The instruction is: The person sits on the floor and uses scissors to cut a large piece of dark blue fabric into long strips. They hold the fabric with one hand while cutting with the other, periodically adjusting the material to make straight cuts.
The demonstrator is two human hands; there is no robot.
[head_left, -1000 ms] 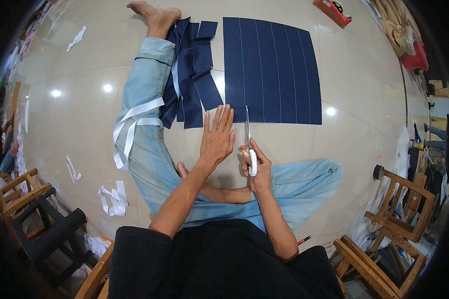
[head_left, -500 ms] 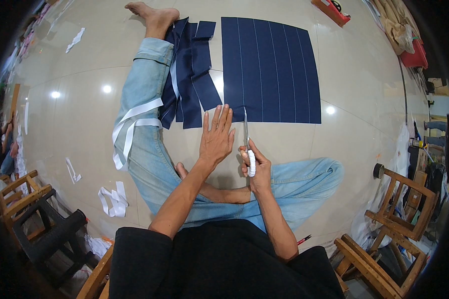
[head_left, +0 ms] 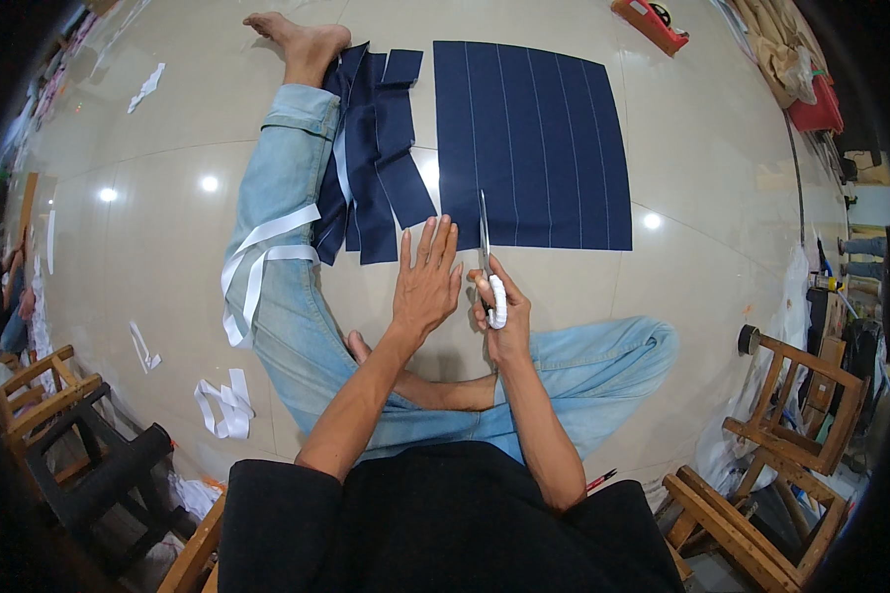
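Note:
A navy cloth panel with several pale lengthwise lines lies flat on the floor in front of me. My right hand is closed around the white-wrapped handle of a pair of scissors. Their blades point away from me and reach in from the panel's near edge, along the leftmost line. My left hand lies flat with fingers stretched out, its fingertips at the panel's near left corner. Left of it, several loose navy cloth strips lie overlapping beside my outstretched leg.
White ribbon strips drape over my left leg, and more white scraps lie on the floor. A red tool rests at the far right. Wooden frames stand right; a black stool stands left.
The scissors have moved forward, their blades reaching farther into the panel along the line. My right hand went slightly forward with them. The left hand stays flat in about the same place.

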